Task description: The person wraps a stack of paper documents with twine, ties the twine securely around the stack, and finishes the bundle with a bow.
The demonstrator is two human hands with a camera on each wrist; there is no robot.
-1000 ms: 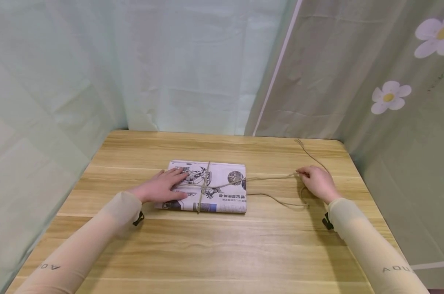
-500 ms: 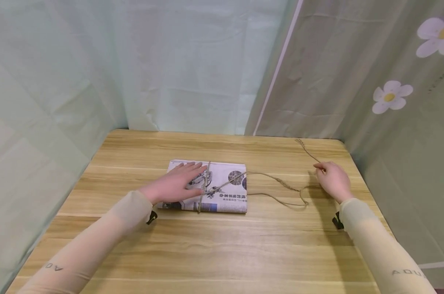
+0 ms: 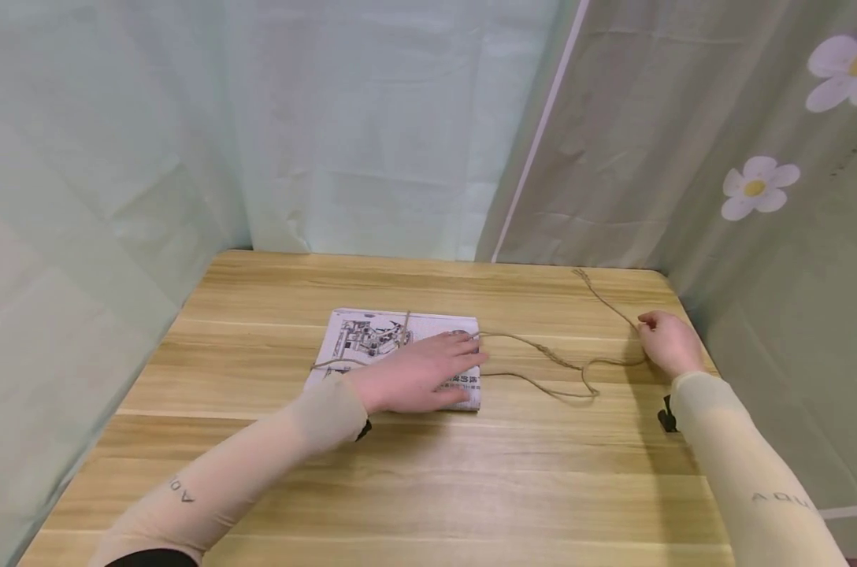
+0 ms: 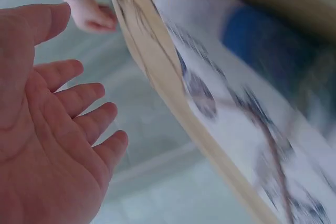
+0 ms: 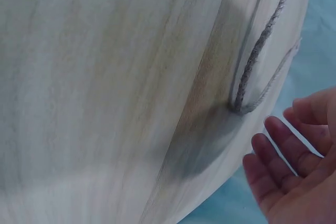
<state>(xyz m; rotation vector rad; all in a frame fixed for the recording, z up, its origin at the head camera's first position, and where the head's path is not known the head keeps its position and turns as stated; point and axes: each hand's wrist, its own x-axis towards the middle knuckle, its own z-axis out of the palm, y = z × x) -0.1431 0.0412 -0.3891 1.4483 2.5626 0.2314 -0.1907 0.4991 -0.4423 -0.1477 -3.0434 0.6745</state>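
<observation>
A folded newspaper bundle (image 3: pixel 361 337) lies flat on the wooden table, with thin brown twine (image 3: pixel 558 358) wrapped over it both ways. Two strands run off its right edge and meet at a bend further right. My left hand (image 3: pixel 417 372) is spread above the bundle's right half, hiding part of the print and twine. The left wrist view shows its palm bare and the fingers apart from the paper. My right hand (image 3: pixel 671 345) is near the table's right edge, beside the twine's loose length. In the right wrist view, its relaxed fingers (image 5: pixel 278 153) are apart from the bent twine (image 5: pixel 262 40).
The wooden table (image 3: pixel 372 488) carries the bundle and twine. The twine's frayed end (image 3: pixel 580 274) lies near the far edge. Pale green curtains (image 3: pixel 365 134) hang behind and at the sides; the right one bears white flowers (image 3: pixel 758 187).
My right hand has let go of the twine and moved right; the strand now lies slack. My left hand has slid from the bundle's left side across to its right edge.
</observation>
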